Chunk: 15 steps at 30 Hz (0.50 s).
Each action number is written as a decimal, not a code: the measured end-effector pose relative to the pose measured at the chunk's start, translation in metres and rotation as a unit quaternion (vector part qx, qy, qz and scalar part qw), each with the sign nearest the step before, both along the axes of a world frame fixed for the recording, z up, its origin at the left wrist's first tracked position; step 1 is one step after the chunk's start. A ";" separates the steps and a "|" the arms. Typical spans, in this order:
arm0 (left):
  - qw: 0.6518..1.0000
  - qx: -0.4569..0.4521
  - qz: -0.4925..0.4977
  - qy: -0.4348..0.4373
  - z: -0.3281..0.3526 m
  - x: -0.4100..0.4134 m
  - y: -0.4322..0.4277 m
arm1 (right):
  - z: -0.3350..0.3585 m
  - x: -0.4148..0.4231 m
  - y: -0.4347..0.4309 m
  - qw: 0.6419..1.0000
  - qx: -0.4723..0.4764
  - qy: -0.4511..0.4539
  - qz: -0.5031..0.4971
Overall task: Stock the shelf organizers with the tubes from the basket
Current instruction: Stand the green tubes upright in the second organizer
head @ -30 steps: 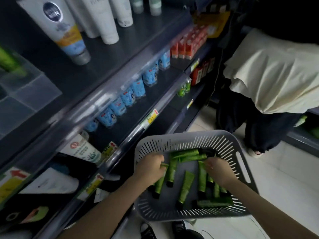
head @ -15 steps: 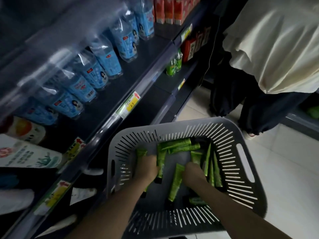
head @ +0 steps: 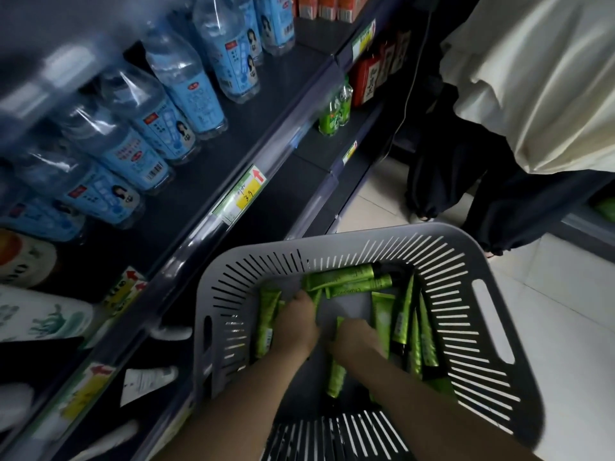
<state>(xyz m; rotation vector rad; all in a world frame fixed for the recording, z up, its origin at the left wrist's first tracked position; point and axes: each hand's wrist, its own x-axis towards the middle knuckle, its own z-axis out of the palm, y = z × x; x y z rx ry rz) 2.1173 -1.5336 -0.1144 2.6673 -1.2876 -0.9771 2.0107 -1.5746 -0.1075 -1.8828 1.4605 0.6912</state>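
A grey slotted basket stands on the floor below me, holding several green tubes with black caps. Both of my hands are inside it. My left hand is curled down over tubes at the basket's left, next to one upright green tube. My right hand is curled over a green tube in the middle. More tubes lie to its right. The fingertips of both hands are hidden. No shelf organizer is in view.
Dark shelves run along the left, carrying blue-labelled water bottles, green bottles, red cartons and white tubes. A person in a cream top and dark trousers stands just beyond the basket. White tiled floor lies right.
The view has tilted down and closer to the basket. Both hands have moved nearer to each other in the middle of the basket, and the tubes have been shifted about.
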 end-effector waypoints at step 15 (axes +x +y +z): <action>0.937 -0.036 0.174 0.302 0.099 0.030 0.019 | 0.095 0.010 -0.045 0.951 0.194 -0.181 -0.160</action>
